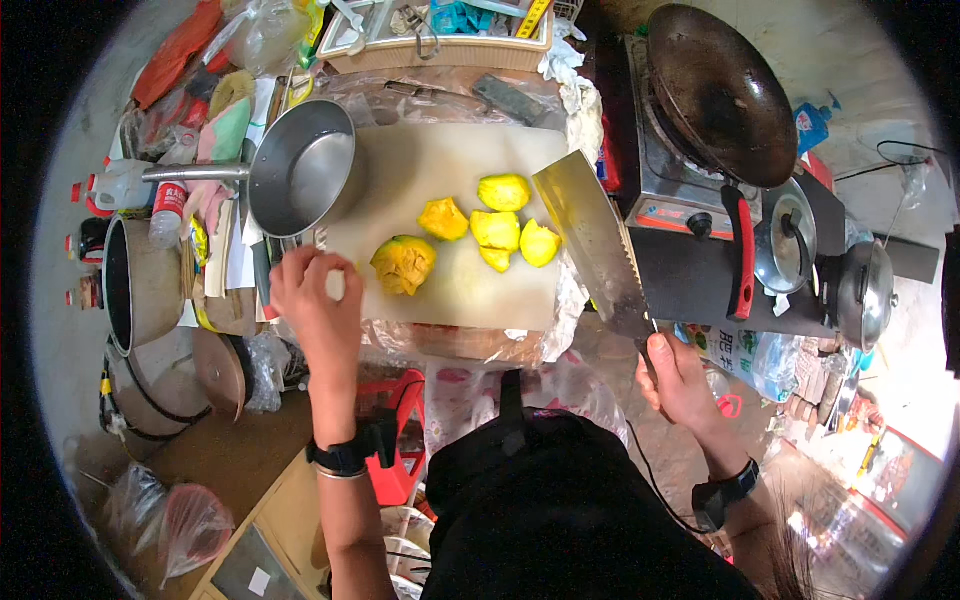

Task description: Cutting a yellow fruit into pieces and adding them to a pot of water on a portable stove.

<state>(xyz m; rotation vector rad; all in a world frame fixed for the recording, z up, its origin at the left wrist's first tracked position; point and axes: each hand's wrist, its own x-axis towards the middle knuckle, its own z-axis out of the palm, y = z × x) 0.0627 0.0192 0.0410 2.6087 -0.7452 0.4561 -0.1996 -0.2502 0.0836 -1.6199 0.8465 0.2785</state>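
Note:
My right hand (671, 379) grips the handle of a broad cleaver (589, 240) with a notched edge. Its blade slants up and left over the right side of a white cutting board (450, 300). Above the board's left edge is my left hand (315, 292), fingers curled and thumb bent towards them; whether anything small is pinched there is unclear. Closest to it lies a pumpkin chunk (405, 266) with some green rind and fibrous flesh. A smaller orange-yellow chunk (443, 219) sits beyond it. Several peeled yellow pieces (504, 193) lie nearer the blade.
A steel saucepan (300, 172) stands at the board's upper left, handle pointing left. Behind the board are a dark sharpening stone (510, 100) and a beige basket (450, 56). To the right, a wok (724, 94) rests tilted on a gas stove (675, 199). A red stool (401, 450) stands below.

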